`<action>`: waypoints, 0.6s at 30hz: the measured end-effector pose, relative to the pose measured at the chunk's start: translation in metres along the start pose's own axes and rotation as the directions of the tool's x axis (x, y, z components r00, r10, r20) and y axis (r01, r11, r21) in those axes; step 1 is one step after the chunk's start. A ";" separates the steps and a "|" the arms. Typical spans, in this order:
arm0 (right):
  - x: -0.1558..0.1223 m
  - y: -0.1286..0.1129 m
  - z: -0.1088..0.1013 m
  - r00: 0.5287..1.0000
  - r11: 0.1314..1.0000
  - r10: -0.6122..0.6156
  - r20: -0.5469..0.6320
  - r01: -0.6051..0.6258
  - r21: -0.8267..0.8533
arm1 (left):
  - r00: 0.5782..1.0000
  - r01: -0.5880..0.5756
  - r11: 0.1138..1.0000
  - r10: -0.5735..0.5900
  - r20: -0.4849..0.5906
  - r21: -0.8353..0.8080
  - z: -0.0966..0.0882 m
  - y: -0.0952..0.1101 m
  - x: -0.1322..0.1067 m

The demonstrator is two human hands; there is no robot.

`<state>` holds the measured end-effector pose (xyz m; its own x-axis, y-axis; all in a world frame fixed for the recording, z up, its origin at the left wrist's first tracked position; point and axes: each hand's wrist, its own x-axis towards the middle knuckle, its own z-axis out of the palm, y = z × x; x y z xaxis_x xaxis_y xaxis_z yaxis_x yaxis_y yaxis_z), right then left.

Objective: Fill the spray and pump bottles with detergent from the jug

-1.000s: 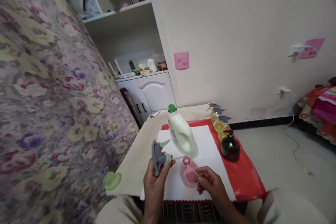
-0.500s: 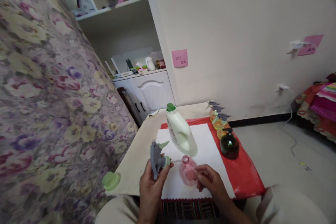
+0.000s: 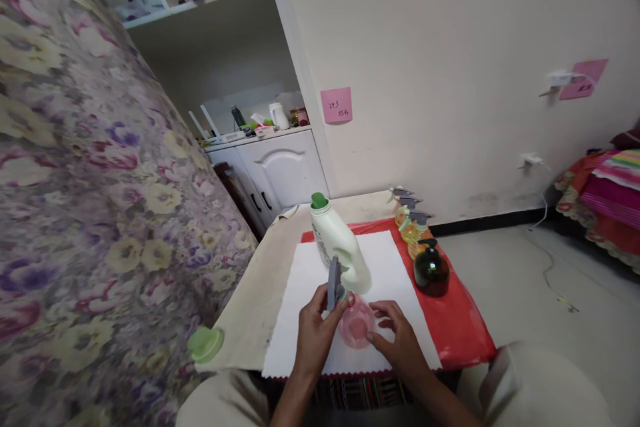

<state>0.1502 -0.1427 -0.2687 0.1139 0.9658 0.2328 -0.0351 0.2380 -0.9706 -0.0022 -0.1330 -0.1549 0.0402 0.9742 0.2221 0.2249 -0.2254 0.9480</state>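
My left hand (image 3: pixel 320 327) grips a grey trigger spray head (image 3: pixel 335 283), its collar right at the neck of a round pink see-through bottle (image 3: pixel 356 332). Whether the collar sits on the neck is hidden by my fingers. My right hand (image 3: pixel 397 337) curves around the bottle's right side, thumb low and fingers higher up. Just behind stands a pale green detergent jug (image 3: pixel 343 243) with a green spout in its open mouth. The bottle and jug both rest on a white sheet (image 3: pixel 295 320).
A dark pump bottle (image 3: pixel 431 272) stands on red plastic (image 3: pixel 467 327) at the right. Behind it, several yellow spray bottles (image 3: pixel 415 233) form a row. A green cap (image 3: pixel 205 345) lies at the table's left front corner. A floral curtain (image 3: pixel 125 213) hangs at the left.
My left hand has moved right, bringing the spray head from beside the pink bottle to its neck. My right hand has closed in around the bottle's side. The view has shifted slightly.
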 end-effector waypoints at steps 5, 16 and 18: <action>0.000 0.012 0.004 1.000 0.996 -0.028 0.009 0.028 -0.080 | 0.998 -0.012 0.999 0.010 -0.063 -0.029 0.004 -0.015 -0.001; 0.008 0.033 0.016 0.994 0.988 -0.049 0.095 0.062 -0.139 | 1.000 0.010 0.999 -0.009 0.002 -0.048 0.003 -0.024 0.002; 0.009 0.039 0.019 0.993 0.989 -0.034 0.117 0.050 -0.140 | 1.000 0.019 0.999 -0.019 0.010 -0.034 0.002 -0.023 0.004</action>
<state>0.1314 -0.1223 -0.3036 -0.0022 0.9625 0.2711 0.1099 0.2697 -0.9566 -0.0052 -0.1237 -0.1766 0.0461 0.9784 0.2016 0.1926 -0.2067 0.9592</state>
